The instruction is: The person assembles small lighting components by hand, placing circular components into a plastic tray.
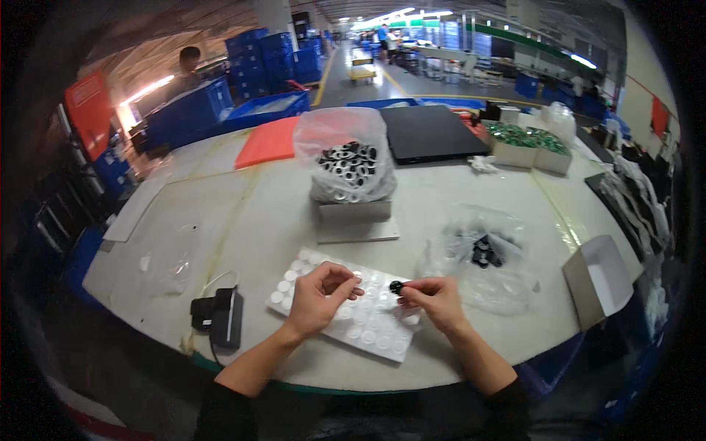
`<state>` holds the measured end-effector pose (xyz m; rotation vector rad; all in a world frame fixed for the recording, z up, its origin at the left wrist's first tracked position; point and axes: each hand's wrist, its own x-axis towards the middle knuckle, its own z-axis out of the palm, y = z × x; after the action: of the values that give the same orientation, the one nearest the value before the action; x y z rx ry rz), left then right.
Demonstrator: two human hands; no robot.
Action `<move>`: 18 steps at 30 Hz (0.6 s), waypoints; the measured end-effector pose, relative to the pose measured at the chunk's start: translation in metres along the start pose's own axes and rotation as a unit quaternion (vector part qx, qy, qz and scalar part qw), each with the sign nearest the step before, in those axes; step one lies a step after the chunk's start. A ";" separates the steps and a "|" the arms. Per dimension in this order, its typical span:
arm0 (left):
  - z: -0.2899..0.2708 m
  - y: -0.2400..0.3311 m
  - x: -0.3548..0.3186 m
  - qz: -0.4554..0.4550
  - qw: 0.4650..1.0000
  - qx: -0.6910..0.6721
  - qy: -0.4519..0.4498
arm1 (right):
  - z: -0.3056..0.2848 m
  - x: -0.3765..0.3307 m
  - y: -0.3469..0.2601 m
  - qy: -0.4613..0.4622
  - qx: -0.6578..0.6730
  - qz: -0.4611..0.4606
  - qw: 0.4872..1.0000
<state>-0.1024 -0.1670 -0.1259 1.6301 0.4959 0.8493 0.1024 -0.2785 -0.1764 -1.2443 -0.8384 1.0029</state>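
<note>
A white tray with rows of round white pieces lies at an angle on the table, below both hands. Over its right part, my right hand pinches a small round black part between thumb and fingertips. My left hand hovers above the tray's middle, fingers curled and thumb pressed to them; whatever they hold, if anything, is too small to make out. Beyond the tray, a clear plastic bag full of black and white rings sits on a small box. On the right lies another bag with black parts inside.
A black device with a cable lies left of the tray. An open white carton stands at the right edge. Farther back are a red sheet, a black flat panel and boxes of green circuit boards.
</note>
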 end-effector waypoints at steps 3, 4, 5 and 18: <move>0.030 -0.011 0.008 -0.008 1.000 0.007 -0.015 | 0.003 -0.002 0.001 0.007 0.040 0.012 0.999; 0.034 -0.018 0.011 -0.001 0.999 0.033 -0.026 | 0.004 -0.003 0.000 0.011 0.038 0.009 0.999; 0.034 -0.023 0.012 0.058 0.987 0.143 -0.037 | 0.004 -0.003 0.002 0.009 0.052 0.000 0.999; 0.051 -0.046 0.010 -0.035 0.999 0.010 -0.010 | 0.006 -0.004 0.002 0.000 0.029 -0.032 0.999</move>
<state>-0.0517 -0.1827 -0.1714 1.6281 0.5462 0.7783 0.0954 -0.2805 -0.1775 -1.1606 -0.8377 0.9692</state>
